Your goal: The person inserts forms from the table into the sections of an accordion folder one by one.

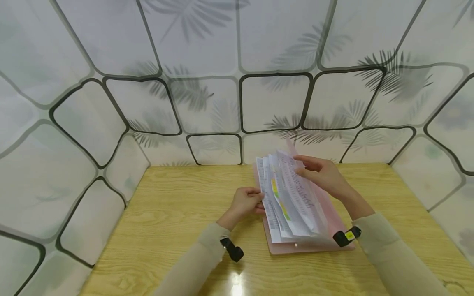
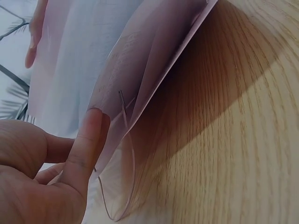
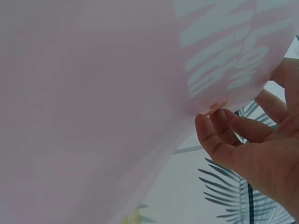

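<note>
Centre of frame: pink folder lies on wooden table, long axis running away from the person. Left hand pinches the printed sheets at their left edge; right hand, fingers relaxed and extended, touches the raised flap's far end

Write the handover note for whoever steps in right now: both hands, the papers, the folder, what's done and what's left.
Left hand: fingers pinch the left edge of the fanned papers.
Right hand: fingers bent at the top of the sheets by the folder's raised pink flap; grip unclear.
Pink folder: lies open on the wooden table, papers standing up in it.
Done: folder open, sheets fanned.
Left, probably: sheets not yet laid flat, folder not yet shut.
</note>
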`<action>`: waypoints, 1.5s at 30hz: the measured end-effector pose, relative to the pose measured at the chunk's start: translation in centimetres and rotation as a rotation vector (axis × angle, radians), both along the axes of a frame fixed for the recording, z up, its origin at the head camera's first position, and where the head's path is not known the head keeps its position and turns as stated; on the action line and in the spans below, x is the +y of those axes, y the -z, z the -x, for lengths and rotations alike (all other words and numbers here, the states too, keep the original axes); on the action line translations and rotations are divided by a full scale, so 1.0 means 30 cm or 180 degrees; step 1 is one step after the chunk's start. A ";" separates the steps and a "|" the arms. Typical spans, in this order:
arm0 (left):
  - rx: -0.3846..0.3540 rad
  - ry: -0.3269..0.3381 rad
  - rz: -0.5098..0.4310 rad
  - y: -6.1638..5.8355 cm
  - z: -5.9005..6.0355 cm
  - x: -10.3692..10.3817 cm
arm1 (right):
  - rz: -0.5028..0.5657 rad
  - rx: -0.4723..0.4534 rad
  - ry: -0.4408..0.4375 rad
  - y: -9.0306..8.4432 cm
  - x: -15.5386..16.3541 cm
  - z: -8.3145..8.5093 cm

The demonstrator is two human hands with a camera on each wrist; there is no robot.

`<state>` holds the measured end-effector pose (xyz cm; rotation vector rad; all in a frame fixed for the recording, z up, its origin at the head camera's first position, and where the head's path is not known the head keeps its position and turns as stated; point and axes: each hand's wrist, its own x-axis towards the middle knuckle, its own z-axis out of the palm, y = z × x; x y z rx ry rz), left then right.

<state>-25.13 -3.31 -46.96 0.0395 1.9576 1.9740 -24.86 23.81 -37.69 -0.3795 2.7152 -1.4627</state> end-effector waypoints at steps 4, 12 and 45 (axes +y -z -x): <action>-0.0016 -0.0015 -0.0031 0.001 0.000 0.015 | 0.0025 0.0003 0.0001 0.000 -0.002 0.000; 0.0063 -0.0016 -0.0027 0.010 0.003 0.043 | -0.0003 0.0015 0.0001 0.002 -0.005 0.001; 0.0033 -0.0018 -0.0052 0.004 0.009 0.109 | 0.0020 0.0107 -0.0024 0.012 -0.003 0.009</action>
